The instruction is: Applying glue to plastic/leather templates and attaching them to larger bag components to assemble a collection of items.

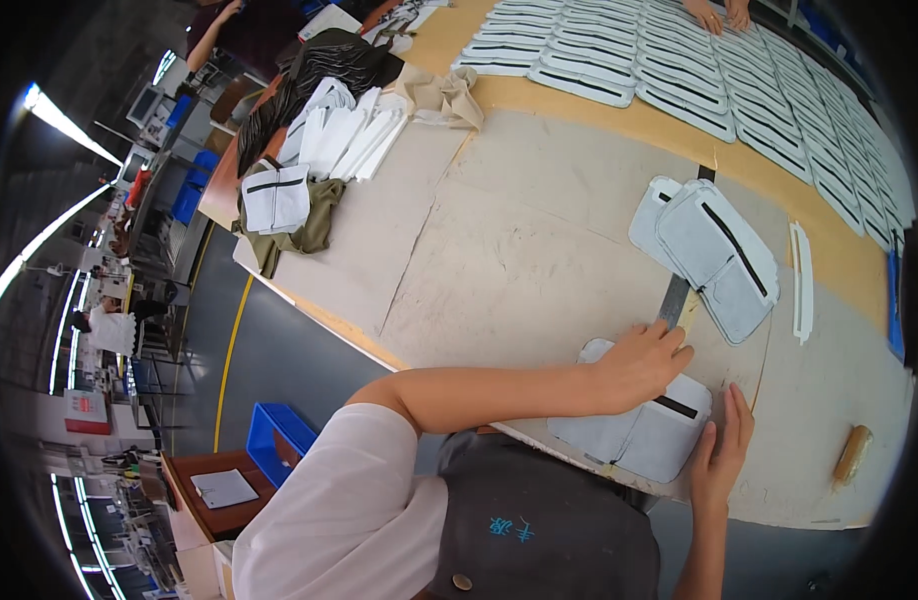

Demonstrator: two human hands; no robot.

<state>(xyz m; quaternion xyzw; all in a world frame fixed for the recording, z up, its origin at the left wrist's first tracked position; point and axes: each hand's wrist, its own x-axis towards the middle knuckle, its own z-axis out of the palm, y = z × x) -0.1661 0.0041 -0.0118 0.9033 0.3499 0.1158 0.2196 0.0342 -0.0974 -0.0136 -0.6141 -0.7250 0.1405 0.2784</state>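
Note:
A light grey fabric panel (651,440) with a black zipper-like strip lies at the near edge of the table in front of me. My left hand (644,368) rests across its upper part, fingers stretched out and slightly apart, covering some of the panel. At the panel's right edge is my right hand (724,450), thumb apart from the fingers, with nothing visible in it. Farther up, two similar grey panels (729,270) overlap, each with a black strip. A dark grey flat strip (676,298) runs from beneath them toward my left hand.
Rows of similar panels (619,55) cover the far right of the table, where another person's hands (717,15) work. White strips (803,285) and a tan roll (852,456) lie at right. White pieces (354,130) and olive cloth (322,215) sit far left. A blue bin (279,440) stands below.

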